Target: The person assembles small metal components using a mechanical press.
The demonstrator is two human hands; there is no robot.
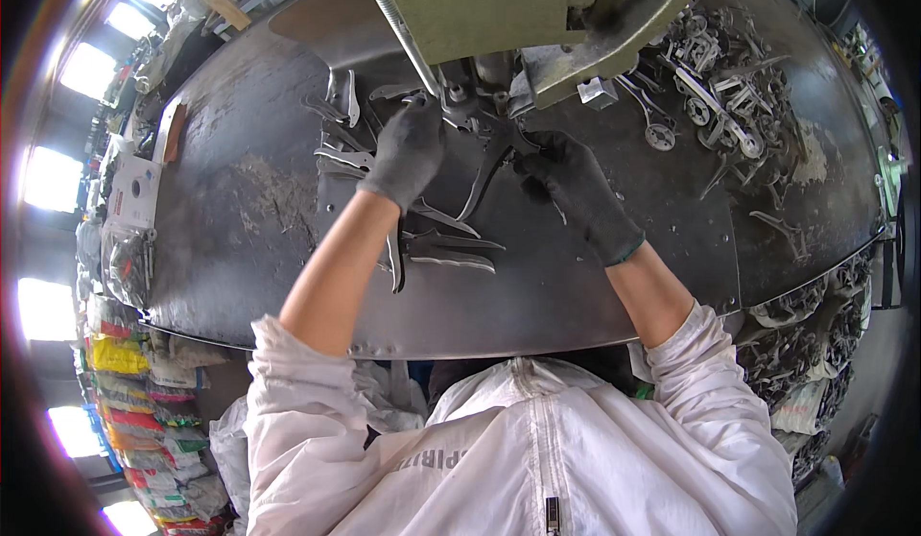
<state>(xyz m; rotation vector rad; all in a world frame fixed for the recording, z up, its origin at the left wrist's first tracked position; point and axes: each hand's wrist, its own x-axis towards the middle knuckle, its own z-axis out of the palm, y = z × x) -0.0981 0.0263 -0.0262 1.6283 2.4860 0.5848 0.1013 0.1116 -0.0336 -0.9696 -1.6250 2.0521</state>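
Note:
My left hand point(411, 150), in a dark grey glove, is closed beside the press's tooling point(459, 104). Its fingertips are turned away, so what they hold is hidden. My right hand point(576, 186), also gloved, pinches one end of a dark metal hand-tool part with curved handles point(491, 164). That part's upper end lies at the tooling, between my two hands. Loose curved metal handles point(451, 256) lie on the metal table below and around my left hand. More handles point(336, 104) lie to its upper left.
A large green press point(480, 8) overhangs the work spot. The dark metal worktable point(240, 277) carries a heap of metal parts point(720, 85) at the far right. A white box point(134, 193) stands at the left edge. Stacked bags point(129, 392) fill the lower left.

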